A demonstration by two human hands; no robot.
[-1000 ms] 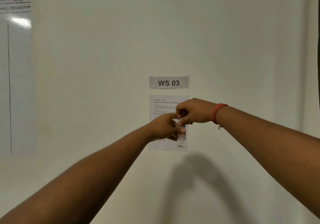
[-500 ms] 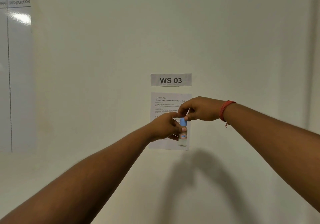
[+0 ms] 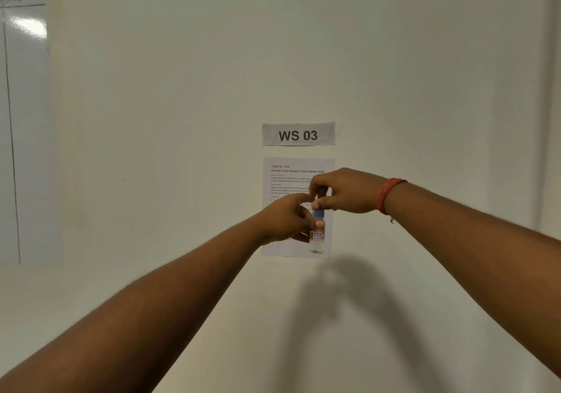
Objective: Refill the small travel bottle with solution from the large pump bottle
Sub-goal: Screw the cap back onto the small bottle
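Fingers of the left hand (image 3: 287, 221) wrap the small travel bottle (image 3: 317, 236) below, right hand (image 3: 343, 192) pinching its blue cap (image 3: 318, 212) above — cap apparently still on, pump bottle unseen, refilling seemingly not begun.

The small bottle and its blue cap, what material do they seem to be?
The small bottle looks like clear, glossy plastic or glass; the wall sheet shows through it. Its blue cap appears opaque, smooth plastic, though blur leaves this uncertain.
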